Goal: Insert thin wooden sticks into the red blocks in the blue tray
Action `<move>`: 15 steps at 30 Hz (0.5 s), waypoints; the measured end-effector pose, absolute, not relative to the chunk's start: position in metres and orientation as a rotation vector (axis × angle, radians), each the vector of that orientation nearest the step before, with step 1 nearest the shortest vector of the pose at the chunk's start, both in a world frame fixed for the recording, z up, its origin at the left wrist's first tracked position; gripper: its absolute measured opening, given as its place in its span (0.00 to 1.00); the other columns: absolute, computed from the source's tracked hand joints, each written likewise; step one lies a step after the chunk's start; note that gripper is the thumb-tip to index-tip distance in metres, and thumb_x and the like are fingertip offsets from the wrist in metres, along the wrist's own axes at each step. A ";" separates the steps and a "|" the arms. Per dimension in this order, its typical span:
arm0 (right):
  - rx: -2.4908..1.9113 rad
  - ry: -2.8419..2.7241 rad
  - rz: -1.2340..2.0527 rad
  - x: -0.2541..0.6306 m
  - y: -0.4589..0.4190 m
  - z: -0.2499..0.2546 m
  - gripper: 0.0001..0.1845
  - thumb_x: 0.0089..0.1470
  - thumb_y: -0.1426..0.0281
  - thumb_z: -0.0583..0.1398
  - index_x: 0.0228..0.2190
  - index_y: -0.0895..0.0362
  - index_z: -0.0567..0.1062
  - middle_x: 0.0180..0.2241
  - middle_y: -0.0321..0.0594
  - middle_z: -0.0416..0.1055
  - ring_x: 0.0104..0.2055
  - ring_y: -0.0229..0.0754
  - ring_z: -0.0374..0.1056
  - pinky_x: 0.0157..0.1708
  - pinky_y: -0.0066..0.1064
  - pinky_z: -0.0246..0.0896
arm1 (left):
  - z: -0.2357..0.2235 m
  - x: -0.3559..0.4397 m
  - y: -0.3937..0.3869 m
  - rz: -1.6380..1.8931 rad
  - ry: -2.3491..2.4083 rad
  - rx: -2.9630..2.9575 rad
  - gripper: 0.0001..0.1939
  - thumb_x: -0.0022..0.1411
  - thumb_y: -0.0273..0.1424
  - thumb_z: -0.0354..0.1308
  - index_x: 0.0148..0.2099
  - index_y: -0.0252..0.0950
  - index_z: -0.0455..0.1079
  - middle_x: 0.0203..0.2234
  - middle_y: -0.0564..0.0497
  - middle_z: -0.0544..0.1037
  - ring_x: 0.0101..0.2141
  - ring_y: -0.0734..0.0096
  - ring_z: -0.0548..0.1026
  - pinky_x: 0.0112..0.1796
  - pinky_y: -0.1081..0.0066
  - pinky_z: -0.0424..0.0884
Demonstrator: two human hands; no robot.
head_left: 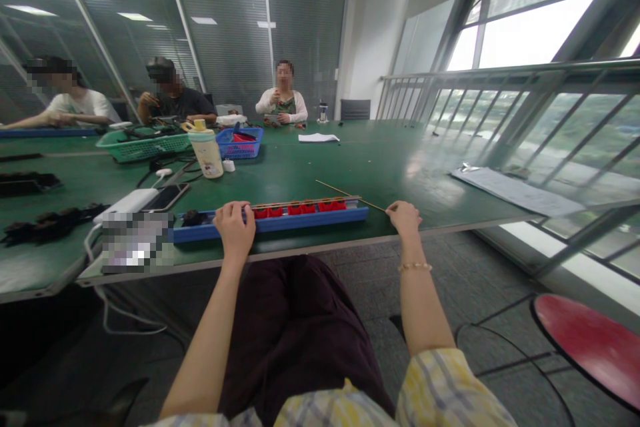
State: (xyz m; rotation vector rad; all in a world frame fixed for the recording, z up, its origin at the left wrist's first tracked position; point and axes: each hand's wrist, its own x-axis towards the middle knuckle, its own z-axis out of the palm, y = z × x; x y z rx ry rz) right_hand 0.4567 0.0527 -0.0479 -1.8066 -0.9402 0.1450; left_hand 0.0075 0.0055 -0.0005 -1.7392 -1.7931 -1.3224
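Observation:
A long blue tray (pixel 310 221) lies along the near edge of the table. Inside it sit several red pieces (pixel 303 208) in a row, with thin strips running lengthwise over them and a dark piece (pixel 194 217) at the left end. My left hand (pixel 234 228) is closed over the left part of the tray, its fingers curled across the top; what lies under them is hidden. To the right of the tray, my right hand (pixel 404 217) pinches one end of a thin, light-brown stick (pixel 330 186). The stick slants away to the left, behind the tray's right end.
On the left are a white power bank (pixel 127 203), a phone (pixel 167 197), a cup (pixel 206 155), a green basket (pixel 145 147) and a blue basket (pixel 250 147). A clipboard with papers (pixel 515 188) lies right. Several people sit across the table (pixel 280 173).

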 end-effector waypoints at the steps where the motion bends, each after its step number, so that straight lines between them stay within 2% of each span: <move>1: -1.775 -0.948 0.145 0.455 0.052 -0.047 0.18 0.35 0.69 0.73 0.12 0.55 0.69 0.24 0.38 0.62 0.43 0.52 0.66 0.53 0.63 0.54 | 0.000 0.008 0.005 -1.326 -1.794 -1.733 0.16 0.68 0.37 0.46 0.44 0.38 0.73 0.44 0.42 0.74 0.49 0.51 0.67 0.48 0.57 0.60; 3: -1.724 -0.989 0.132 0.451 0.050 -0.042 0.16 0.39 0.68 0.71 0.14 0.54 0.69 0.25 0.40 0.64 0.43 0.51 0.65 0.53 0.61 0.55 | 0.001 0.008 0.003 -1.345 -1.791 -1.708 0.17 0.68 0.37 0.45 0.44 0.37 0.74 0.45 0.41 0.73 0.48 0.51 0.67 0.49 0.57 0.60; 7: -1.606 -1.151 -0.021 0.438 0.046 -0.025 0.03 0.49 0.69 0.64 0.25 0.53 0.76 0.29 0.42 0.69 0.43 0.50 0.66 0.52 0.51 0.58 | 0.003 0.007 0.001 -1.396 -1.808 -1.619 0.18 0.69 0.36 0.43 0.44 0.37 0.74 0.44 0.40 0.72 0.47 0.52 0.67 0.48 0.57 0.60; 11: -1.379 -1.331 0.091 0.415 0.047 -0.014 0.11 0.57 0.62 0.58 0.30 0.54 0.77 0.31 0.42 0.75 0.36 0.45 0.68 0.45 0.38 0.62 | 0.002 0.005 0.003 -1.390 -1.856 -1.585 0.17 0.68 0.35 0.44 0.44 0.37 0.74 0.43 0.41 0.73 0.46 0.51 0.67 0.46 0.56 0.60; 15: -1.248 -1.374 0.172 0.388 0.050 -0.018 0.21 0.60 0.53 0.55 0.32 0.55 0.77 0.32 0.42 0.76 0.35 0.44 0.69 0.41 0.33 0.62 | 0.000 0.004 0.005 -1.388 -1.857 -1.556 0.16 0.67 0.35 0.45 0.44 0.37 0.74 0.43 0.41 0.73 0.46 0.50 0.67 0.45 0.56 0.60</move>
